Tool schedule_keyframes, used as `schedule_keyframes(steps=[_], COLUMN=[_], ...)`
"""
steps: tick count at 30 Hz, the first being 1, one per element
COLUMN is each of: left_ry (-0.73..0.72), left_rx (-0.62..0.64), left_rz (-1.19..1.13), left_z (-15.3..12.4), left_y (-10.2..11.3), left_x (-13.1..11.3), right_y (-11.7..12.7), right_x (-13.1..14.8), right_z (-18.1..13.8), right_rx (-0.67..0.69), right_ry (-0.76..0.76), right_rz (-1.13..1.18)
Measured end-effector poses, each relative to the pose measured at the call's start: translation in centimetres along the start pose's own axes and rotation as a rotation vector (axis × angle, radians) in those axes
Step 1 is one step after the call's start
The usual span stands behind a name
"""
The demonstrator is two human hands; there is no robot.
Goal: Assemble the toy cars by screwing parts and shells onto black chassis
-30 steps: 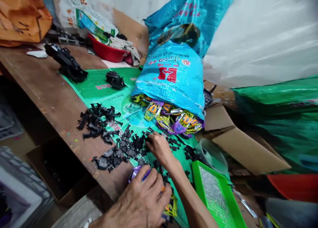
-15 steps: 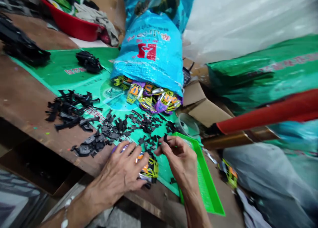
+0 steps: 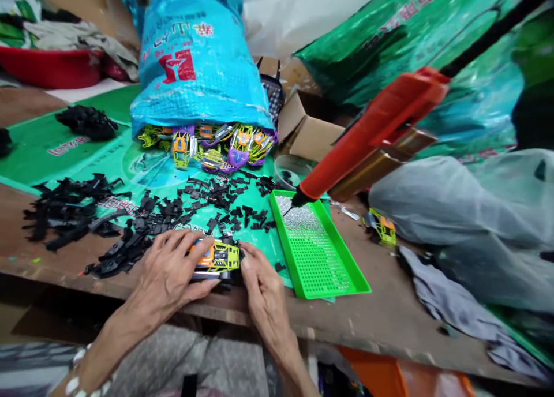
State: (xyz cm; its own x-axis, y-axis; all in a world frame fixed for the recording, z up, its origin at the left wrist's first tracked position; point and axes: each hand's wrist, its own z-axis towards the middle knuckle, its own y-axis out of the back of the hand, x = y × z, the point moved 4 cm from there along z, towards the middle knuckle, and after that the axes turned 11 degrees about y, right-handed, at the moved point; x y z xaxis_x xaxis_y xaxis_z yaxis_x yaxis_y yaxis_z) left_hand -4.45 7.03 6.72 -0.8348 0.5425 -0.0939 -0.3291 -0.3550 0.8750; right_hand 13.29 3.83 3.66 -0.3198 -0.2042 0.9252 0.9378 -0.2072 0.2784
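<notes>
My left hand [image 3: 167, 273] grips a small toy car body [image 3: 216, 257], yellow, orange and purple, at the near edge of the table. Its fingers curl over the car's left side. My right hand [image 3: 262, 284] presses its pinched fingertips against the car's right end; what they hold, if anything, is hidden. Just beyond the hands, small black plastic parts [image 3: 208, 203] lie scattered on a green printed mat [image 3: 86, 149].
A blue woven sack [image 3: 194, 74] spills more toy car bodies [image 3: 208, 146] at the back. A green perforated tray [image 3: 315, 247] lies to the right, with a red hanging power screwdriver [image 3: 372, 137] above it. Cardboard boxes, green bags and grey cloth crowd the right side.
My right hand came back from the black parts to the car's right end. The view swung right, bringing the red screwdriver and the tray into view.
</notes>
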Motion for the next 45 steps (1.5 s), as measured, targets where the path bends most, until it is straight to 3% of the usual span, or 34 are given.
schedule_keyframes(steps=[6, 11, 18, 23, 29, 33, 36, 39, 42, 45], left_ry=[0.017, 0.077, 0.14, 0.16, 0.175, 0.171, 0.17, 0.178, 0.204, 0.208], left_rx=[-0.023, -0.117, -0.169, -0.209, -0.235, -0.263, -0.313, -0.278, -0.252, -0.229], left_rz=[-0.037, -0.098, -0.16, -0.184, -0.237, -0.208, -0.123, -0.077, -0.071, -0.067], left_z=[0.1, -0.1, -0.4, -0.6, -0.6, -0.3, -0.1, 0.0, -0.1, 0.1], left_y=[-0.1, -0.5, -0.8, -1.6, -1.6, -1.6, -2.5, -4.5, -6.4, -7.4], left_x=[0.0, -0.1, -0.1, -0.5, -0.6, -0.9, -1.3, -1.6, -1.9, -2.1], right_y=[1.6, 2.1, -0.8, -3.0, -5.7, -9.4, -14.5, -20.1, -24.0, -25.4], right_x=[-1.2, -0.8, 1.6, 0.5, -0.6, 1.9, 4.8, 6.9, 7.2, 6.5], right_z=[0.9, 4.4, 11.5, 16.0, 20.0, 20.0, 18.5, 16.3, 14.9, 15.1], right_rx=[-0.048, -0.064, 0.189, 0.377, 0.488, 0.632, 0.803, 0.927, 0.967, 0.955], right_ry=[-0.021, 0.055, 0.239, 0.256, 0.247, 0.339, 0.491, 0.64, 0.702, 0.688], right_rz=[0.089, 0.017, -0.258, -0.525, -0.749, -0.709, -0.574, -0.463, -0.431, -0.421])
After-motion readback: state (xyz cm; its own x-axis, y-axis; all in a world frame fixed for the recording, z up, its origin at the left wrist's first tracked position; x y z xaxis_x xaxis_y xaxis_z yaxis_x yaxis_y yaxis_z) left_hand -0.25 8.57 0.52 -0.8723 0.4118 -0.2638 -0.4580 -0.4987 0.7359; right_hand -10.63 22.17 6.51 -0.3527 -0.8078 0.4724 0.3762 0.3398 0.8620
